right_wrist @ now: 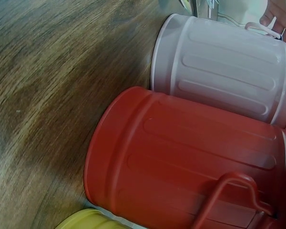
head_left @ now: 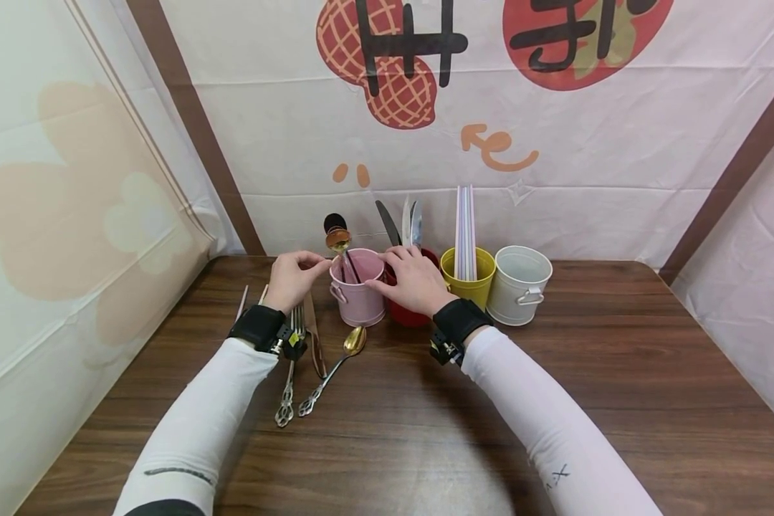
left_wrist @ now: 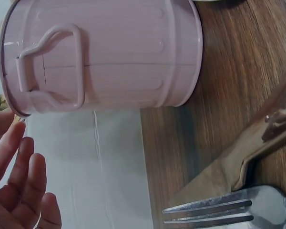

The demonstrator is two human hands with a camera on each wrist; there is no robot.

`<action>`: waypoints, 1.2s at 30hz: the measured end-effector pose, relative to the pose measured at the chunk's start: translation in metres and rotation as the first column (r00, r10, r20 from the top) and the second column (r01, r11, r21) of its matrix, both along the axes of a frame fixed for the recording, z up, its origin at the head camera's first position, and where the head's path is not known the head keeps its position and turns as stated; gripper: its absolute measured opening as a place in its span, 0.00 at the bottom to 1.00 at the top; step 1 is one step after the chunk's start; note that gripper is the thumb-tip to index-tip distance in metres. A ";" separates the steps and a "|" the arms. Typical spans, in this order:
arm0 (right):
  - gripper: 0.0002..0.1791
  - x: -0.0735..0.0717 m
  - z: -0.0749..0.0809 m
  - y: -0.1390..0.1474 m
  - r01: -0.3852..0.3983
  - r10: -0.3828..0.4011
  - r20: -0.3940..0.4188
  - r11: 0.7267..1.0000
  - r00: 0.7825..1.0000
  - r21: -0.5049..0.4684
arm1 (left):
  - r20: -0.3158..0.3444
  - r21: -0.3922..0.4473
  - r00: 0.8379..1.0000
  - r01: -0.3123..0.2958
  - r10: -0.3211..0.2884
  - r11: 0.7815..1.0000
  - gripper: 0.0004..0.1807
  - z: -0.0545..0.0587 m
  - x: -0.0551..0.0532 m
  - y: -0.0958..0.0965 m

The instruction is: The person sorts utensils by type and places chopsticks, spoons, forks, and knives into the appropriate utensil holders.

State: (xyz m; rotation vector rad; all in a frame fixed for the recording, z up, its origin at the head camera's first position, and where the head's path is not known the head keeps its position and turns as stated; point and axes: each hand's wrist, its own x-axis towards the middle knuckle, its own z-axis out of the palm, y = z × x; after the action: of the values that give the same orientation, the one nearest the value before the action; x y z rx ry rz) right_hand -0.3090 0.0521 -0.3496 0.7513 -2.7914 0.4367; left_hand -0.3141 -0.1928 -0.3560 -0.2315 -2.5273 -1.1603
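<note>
A small pink bucket [head_left: 360, 307] stands between the two hands, with a gold spoon [head_left: 338, 241] and a dark-headed spoon [head_left: 334, 222] leaning out of it. At its left rim the left hand [head_left: 293, 279] pinches the edge between thumb and fingertips; the remaining fingers hang loosely in the left wrist view. The right hand [head_left: 419, 281] reaches over the red bucket [right_wrist: 195, 157] and holds the pink bucket's right rim, thumb toward the front. Most of its fingers are hidden in the right wrist view. Several knives [head_left: 416, 223] rise from the red bucket behind this hand.
To the right stand a yellow bucket [head_left: 469, 290] with striped straws [head_left: 466, 233] and a white bucket [head_left: 514, 309]. Below the left hand lie a fork [head_left: 287, 401], a knife [head_left: 314, 342] and a gold-bowled spoon [head_left: 355, 341]. A cloth wall [head_left: 587, 158] borders the table's back edge.
</note>
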 end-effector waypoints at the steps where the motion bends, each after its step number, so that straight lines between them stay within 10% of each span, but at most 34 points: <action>1: 0.35 0.000 0.000 0.000 0.001 -0.001 0.003 1.000 1.000 0.001 | 0.007 0.002 1.000 0.002 -0.002 1.000 0.14 0.000 0.001 -0.001; 21: 0.36 -0.001 0.000 0.000 0.002 -0.002 0.015 1.000 1.000 0.005 | 0.058 -0.120 0.998 0.044 -0.037 0.992 0.16 0.011 0.027 -0.024; 36: 0.36 -0.003 -0.002 0.000 0.008 -0.008 0.003 1.000 1.000 0.007 | 0.199 -0.441 0.938 0.345 -0.285 0.829 0.08 0.002 0.074 -0.021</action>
State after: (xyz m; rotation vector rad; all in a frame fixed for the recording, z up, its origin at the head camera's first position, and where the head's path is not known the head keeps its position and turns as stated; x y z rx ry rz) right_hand -0.3116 0.0518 -0.3518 0.7418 -2.7988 0.4271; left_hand -0.2404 -0.2143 -0.3544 -0.7487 -2.9315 -0.6467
